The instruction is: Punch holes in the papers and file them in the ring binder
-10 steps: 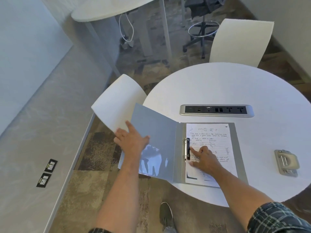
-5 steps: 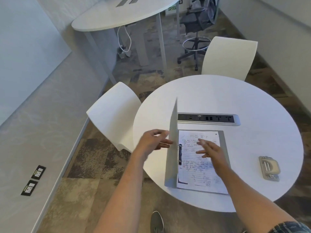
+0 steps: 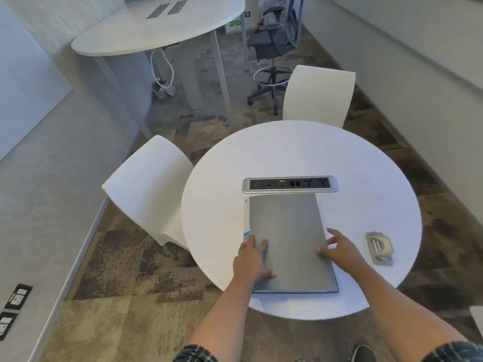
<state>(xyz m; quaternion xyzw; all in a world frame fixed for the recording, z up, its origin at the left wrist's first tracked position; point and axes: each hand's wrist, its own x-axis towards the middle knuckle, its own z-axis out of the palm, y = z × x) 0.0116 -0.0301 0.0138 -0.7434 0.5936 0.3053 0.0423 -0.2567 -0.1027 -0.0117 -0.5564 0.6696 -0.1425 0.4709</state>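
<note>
The grey ring binder (image 3: 287,231) lies shut on the round white table (image 3: 300,147), its spine to the left with a white label strip (image 3: 246,218) along it. The papers are hidden inside. My left hand (image 3: 252,259) grips the binder's lower left edge at the spine, with fingers and thumb flat on the cover. My right hand (image 3: 339,250) rests at the binder's right edge, fingers spread and thumb on the cover, holding nothing. A grey hole punch (image 3: 379,248) sits on the table to the right of my right hand.
A silver socket panel (image 3: 290,184) is set into the table just beyond the binder. White chairs stand at the left (image 3: 149,189) and at the far side (image 3: 318,95). A second white table (image 3: 156,30) and a dark office chair (image 3: 271,40) stand further back.
My left hand swung the front cover over from the left and shut the binder over the papers. My right hand left the page and moved to the binder's right edge.
</note>
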